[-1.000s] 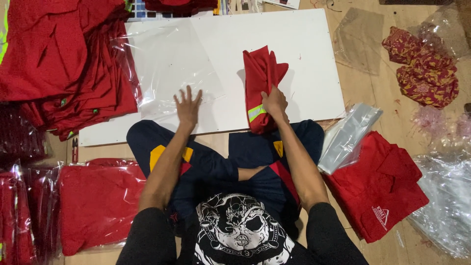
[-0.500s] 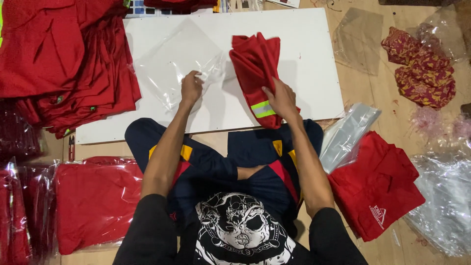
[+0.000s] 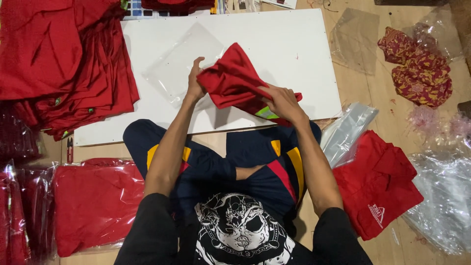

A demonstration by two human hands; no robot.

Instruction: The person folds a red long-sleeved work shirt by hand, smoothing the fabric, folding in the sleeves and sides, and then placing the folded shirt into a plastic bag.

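Centrally, a white board [image 3: 294, 59] on the floor serves as a flat packing surface. Over it both hands grip a folded red garment [image 3: 235, 81]: left hand [image 3: 195, 84] beside a clear plastic bag [image 3: 181, 64], right hand [image 3: 282, 104] closed on its lower edge.

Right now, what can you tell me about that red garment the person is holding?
The red garment is soft folded cloth with a yellow-green and grey reflective strip near its lower right end. It is held tilted just above the white board, one corner pointing up. The left hand grips its left edge beside a clear plastic bag; the right hand clasps its lower right part.
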